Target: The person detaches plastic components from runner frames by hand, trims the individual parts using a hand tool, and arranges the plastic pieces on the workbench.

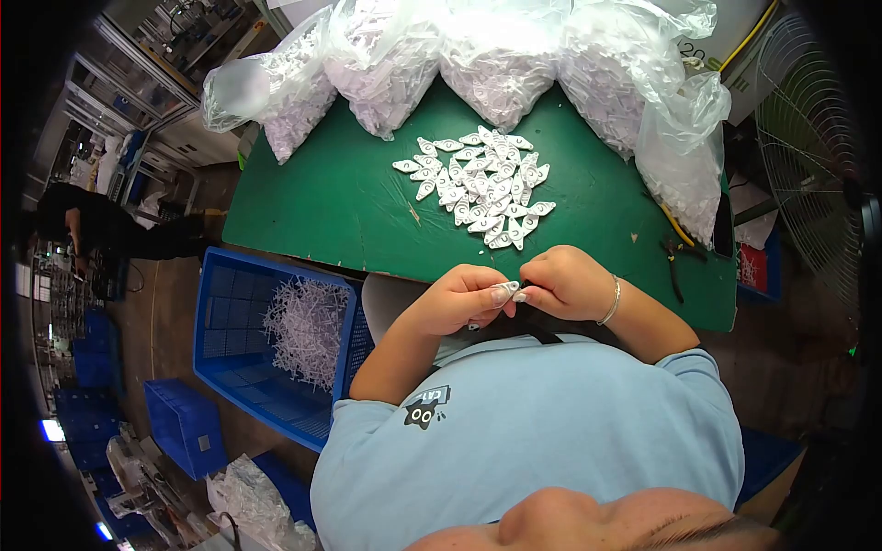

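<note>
My left hand (466, 298) is closed on a small white part (510, 287), pinched between thumb and fingers just off the table's near edge. Touching or almost touching it, my right hand (562, 283) is also closed, its thumb and finger at the part's right end; whether it grips the same part is hidden by the fingers. Beyond my hands, a loose pile of white diamond-shaped parts (496, 184) with dark curved marks lies on the green table (349, 207).
Clear bags of white pieces (501, 69) line the table's far side. Pliers (675, 271) and a yellow-handled tool (678, 230) lie at the right, near a fan (808, 138). A blue crate (276, 409) of white strips stands at lower left. Another person (119, 225) is far left.
</note>
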Demonstrator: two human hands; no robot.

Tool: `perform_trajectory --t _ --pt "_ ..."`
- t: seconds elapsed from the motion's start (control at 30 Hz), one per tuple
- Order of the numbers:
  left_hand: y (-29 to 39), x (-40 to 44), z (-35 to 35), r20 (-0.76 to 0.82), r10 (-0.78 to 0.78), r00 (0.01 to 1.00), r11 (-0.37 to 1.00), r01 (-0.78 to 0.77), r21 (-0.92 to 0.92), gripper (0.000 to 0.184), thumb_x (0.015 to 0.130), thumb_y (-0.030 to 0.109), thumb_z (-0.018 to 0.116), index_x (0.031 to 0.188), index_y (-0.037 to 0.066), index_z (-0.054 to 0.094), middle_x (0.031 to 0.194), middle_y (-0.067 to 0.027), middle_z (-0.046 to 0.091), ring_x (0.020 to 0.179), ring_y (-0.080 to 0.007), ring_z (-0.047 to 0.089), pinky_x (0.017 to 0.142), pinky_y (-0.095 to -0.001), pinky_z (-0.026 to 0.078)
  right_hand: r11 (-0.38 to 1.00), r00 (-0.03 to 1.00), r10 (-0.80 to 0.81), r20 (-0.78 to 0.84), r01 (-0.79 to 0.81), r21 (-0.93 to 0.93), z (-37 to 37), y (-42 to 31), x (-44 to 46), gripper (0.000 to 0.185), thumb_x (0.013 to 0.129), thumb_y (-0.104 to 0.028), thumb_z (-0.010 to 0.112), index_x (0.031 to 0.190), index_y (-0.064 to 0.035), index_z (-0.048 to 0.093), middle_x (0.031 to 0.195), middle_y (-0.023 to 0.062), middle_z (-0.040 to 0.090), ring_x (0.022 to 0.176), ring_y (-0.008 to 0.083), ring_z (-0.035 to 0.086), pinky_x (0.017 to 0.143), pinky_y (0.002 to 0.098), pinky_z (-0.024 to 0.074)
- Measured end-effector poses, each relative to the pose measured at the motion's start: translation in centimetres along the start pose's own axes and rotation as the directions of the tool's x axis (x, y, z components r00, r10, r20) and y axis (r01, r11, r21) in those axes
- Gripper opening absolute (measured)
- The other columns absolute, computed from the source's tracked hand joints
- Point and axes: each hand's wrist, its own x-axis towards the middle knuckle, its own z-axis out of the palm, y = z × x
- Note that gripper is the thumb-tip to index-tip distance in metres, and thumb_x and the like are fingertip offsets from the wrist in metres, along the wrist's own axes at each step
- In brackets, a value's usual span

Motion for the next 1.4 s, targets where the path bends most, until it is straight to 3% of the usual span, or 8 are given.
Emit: perform_trajectory --t 0.2,0.33,0.4,0.5,0.63,0.8,1.07,1.4 --pt "0.1 -0.7 -0.6 -0.069 0.071 0.995 0.997 -0.074 -0.035 0.027 0.092 0.018 0.049 0.082 -0.004 0.060 0.053 0.0023 0.040 0.045 -0.0054 0.033 0.043 -0.0218 0.027 0.994 0.996 -0.048 -0.079 0.040 -0.102 -0.4 0.5 -0.4 0.026 0.081 -0.024 0.059 0.068 -0.0036 0.049 0.057 0.0122 0.046 0.053 0.0319 0.049 0.049 0.0393 0.0377" --pt "0.1 -1.6 -1.5 -0.166 0.140 0.976 0.989 -0.146 -0.023 0.025 0.092 0.017 0.049 0.084 -0.004 0.061 0.052 0.0026 0.040 0.045 -0.0053 0.034 0.043 -0.0214 0.029 1.000 0.994 0.017 -0.112 -0.020 -0.023 0.0 0.6 -0.5 0.028 0.081 -0.025 0.061 0.066 -0.0039 0.050 0.057 0.0103 0.048 0.052 0.0300 0.050 0.050 0.0385 0.0385" --pt "0.1 -2.1 -1.7 -0.207 0.151 0.967 0.988 -0.154 0.001 0.025 0.092 0.016 0.049 0.085 -0.004 0.061 0.052 0.0026 0.040 0.045 -0.0052 0.035 0.043 -0.0213 0.029 0.968 0.994 0.051 -0.099 -0.073 -0.239 0.1 0.3 -0.3 0.034 0.081 -0.031 0.062 0.063 -0.0046 0.050 0.057 0.0099 0.049 0.052 0.0289 0.051 0.050 0.0383 0.0399" --pt "0.2 -2.6 -1.7 -0.211 0.135 0.968 0.991 -0.136 0.010 0.025 0.092 0.016 0.048 0.087 -0.004 0.062 0.052 0.0025 0.041 0.045 -0.0049 0.035 0.043 -0.0210 0.030 0.932 0.994 0.090 -0.063 -0.106 -0.346 -0.6 -1.0 0.1 0.035 0.079 -0.032 0.064 0.061 -0.0055 0.050 0.057 0.0079 0.049 0.050 0.0273 0.050 0.049 0.0375 0.0400" --pt "0.5 -2.8 -1.2 -0.176 0.132 0.976 0.990 -0.119 0.079 0.025 0.093 0.015 0.046 0.087 -0.004 0.062 0.052 0.0028 0.041 0.046 -0.0048 0.034 0.044 -0.0211 0.029 0.955 0.988 0.089 -0.123 -0.120 -0.272 0.4 -1.2 0.8 0.034 0.078 -0.032 0.065 0.064 -0.0053 0.050 0.058 0.0080 0.050 0.052 0.0275 0.051 0.050 0.0372 0.0408" --pt "0.8 -2.8 -0.7 -0.120 0.109 0.987 0.990 -0.097 0.104 0.025 0.092 0.015 0.047 0.087 -0.005 0.062 0.053 0.0028 0.041 0.046 -0.0048 0.033 0.044 -0.0211 0.028 0.991 0.984 -0.037 -0.176 0.014 -0.130 1.3 -1.1 1.5 0.026 0.077 -0.024 0.065 0.076 -0.0024 0.050 0.066 0.0125 0.050 0.060 0.0309 0.051 0.053 0.0380 0.0407" --pt "0.8 -2.9 -0.4 -0.060 0.064 0.996 0.996 -0.060 0.060 0.024 0.091 0.018 0.053 0.090 -0.003 0.063 0.061 0.0010 0.051 0.047 -0.0039 0.035 0.042 -0.0204 0.026 0.987 0.988 -0.108 -0.107 0.093 -0.133 1.9 -1.1 1.7 0.023 0.081 -0.023 0.059 0.076 -0.0024 0.049 0.067 0.0125 0.051 0.062 0.0323 0.052 0.056 0.0398 0.0419" --pt "1.1 -2.8 -0.5 -0.019 0.018 1.000 1.000 -0.018 0.024 0.025 0.091 0.019 0.052 0.087 -0.004 0.062 0.060 0.0018 0.049 0.047 -0.0034 0.034 0.042 -0.0209 0.025 0.972 0.994 -0.106 -0.042 0.094 -0.214 1.5 -1.1 1.9 0.025 0.082 -0.025 0.057 0.073 -0.0039 0.048 0.063 0.0115 0.049 0.057 0.0323 0.050 0.053 0.0402 0.0408"
